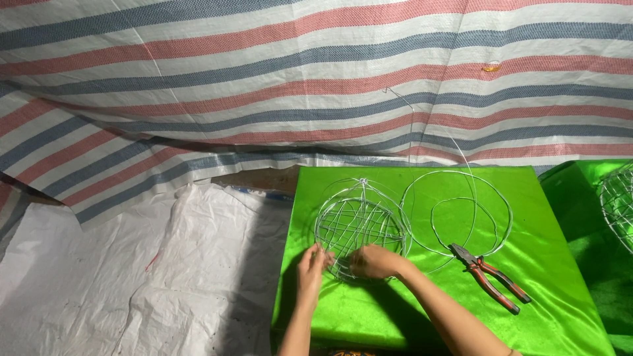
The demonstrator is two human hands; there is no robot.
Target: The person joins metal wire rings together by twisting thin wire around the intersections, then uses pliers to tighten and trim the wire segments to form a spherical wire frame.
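round wire frame (359, 229) lies on the green-covered worktop (409, 310); left hand (312, 262) pinches the frame's near-left rim; right hand (374, 261) grips its near rim; loose wire coil (456, 212) just right of the frame; red-handled pliers (489, 277) beyond the coil's near edge

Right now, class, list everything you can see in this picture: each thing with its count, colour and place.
Wire frame: one, silver, round with a star inside, on the green cloth, under both hands.
Wire loops: loose coil, silver, right of the frame.
Pliers: one, red and black handles, on the cloth at right.
Green cloth: one, shiny, covering the table.
Second wire frame: one, silver, at the right edge, partly cut off.
Striped tarp: red, blue and white, behind.
White sheet: at left, crumpled.
Left hand: on the frame's lower left rim.
Right hand: on the frame's lower rim.
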